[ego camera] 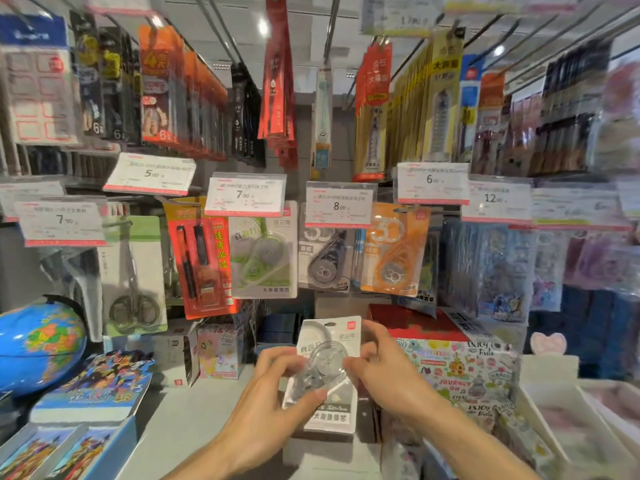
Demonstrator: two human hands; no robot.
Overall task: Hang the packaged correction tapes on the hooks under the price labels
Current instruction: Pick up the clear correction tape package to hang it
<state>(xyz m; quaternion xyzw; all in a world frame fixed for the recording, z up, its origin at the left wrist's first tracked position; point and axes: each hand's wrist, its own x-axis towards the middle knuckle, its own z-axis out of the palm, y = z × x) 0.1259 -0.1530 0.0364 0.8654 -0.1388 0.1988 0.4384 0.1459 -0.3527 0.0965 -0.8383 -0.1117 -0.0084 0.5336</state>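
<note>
A clear correction tape pack [327,372] is being gripped by closed left hand [277,386] and right hand [377,368], pending lifting onto a hook above them.

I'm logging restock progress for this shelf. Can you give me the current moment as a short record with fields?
held item: grey correction tape pack
left hand: grips the pack's left side
right hand: grips the pack's right side
pack position: below the hooks, not yet hung
already hanging: green tape pack under the 7.90 label; black tape pack under the 8.00 label; orange tape pack beside it
</note>
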